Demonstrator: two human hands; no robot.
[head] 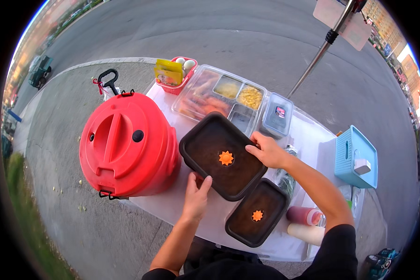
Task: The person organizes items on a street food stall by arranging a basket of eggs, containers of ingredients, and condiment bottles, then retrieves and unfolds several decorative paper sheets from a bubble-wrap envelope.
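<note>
My left hand point(197, 196) grips the near-left edge of a large dark rectangular lid point(210, 140) with an orange flower-shaped knob in its middle. At the lid's right corner, my right hand point(266, 150) holds on with thumb and fingers. The lid looks tilted; whatever lies under it is hidden. Just below it stands a smaller dark container point(246, 227) with a similar orange knob on its lid. Beyond the large lid, a clear divided box point(199, 84) holds sausage-like food, yellow corn kernels and pale shreds. A clear lidded box point(277, 113) stands to its right.
A large red insulated barrel point(126, 150) stands left. A pink basket point(175, 89) of eggs and yellow packets is at the far edge, a blue basket point(357, 157) at right. A red sauce bottle point(301, 215) and a white roll point(304, 233) lie near my right arm. A metal pole point(315, 61) rises behind.
</note>
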